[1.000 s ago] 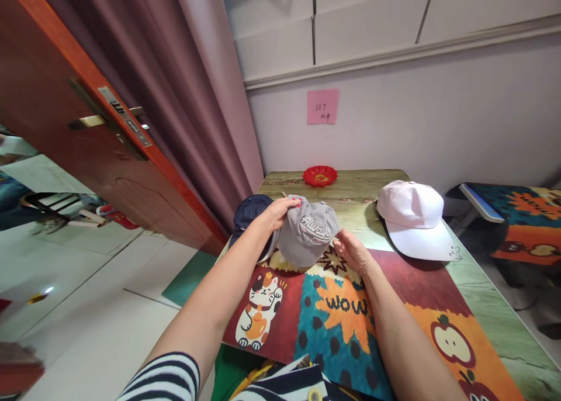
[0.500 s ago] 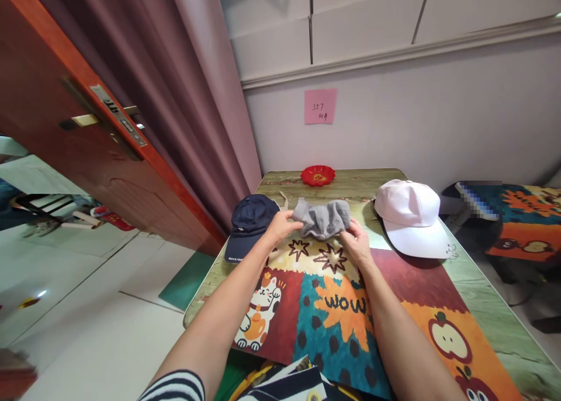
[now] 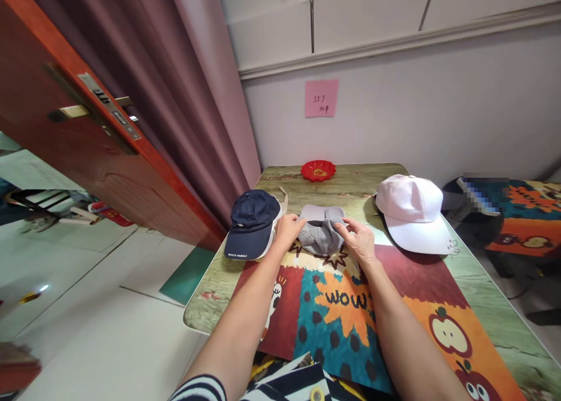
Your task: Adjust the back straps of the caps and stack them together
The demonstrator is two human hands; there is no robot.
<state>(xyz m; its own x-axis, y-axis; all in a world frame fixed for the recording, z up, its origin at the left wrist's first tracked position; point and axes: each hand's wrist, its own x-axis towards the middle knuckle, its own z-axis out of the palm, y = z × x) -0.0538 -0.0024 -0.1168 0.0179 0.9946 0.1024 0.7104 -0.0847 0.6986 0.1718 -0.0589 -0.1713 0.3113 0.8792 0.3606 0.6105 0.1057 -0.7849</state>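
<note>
A soft grey cap is held in the middle of the table, its brim pointing away from me and its opening partly showing. My left hand pinches its left edge between thumb and fingers. On the other side, my right hand grips the right edge, thumb toward the inside. A navy cap with white lettering on its brim rests just left of my left hand, with a pale strap behind it. Farther right sits a white cap, its brim toward me.
The wood-patterned table carries a colourful printed mat. At the back lies a red scalloped dish. A pink note is stuck to the wall. To the left are a curtain and an open wooden door.
The grey cap has been turned and opened out, so its brim and inner opening now show. Both hands have shifted slightly nearer each other, still holding it.
</note>
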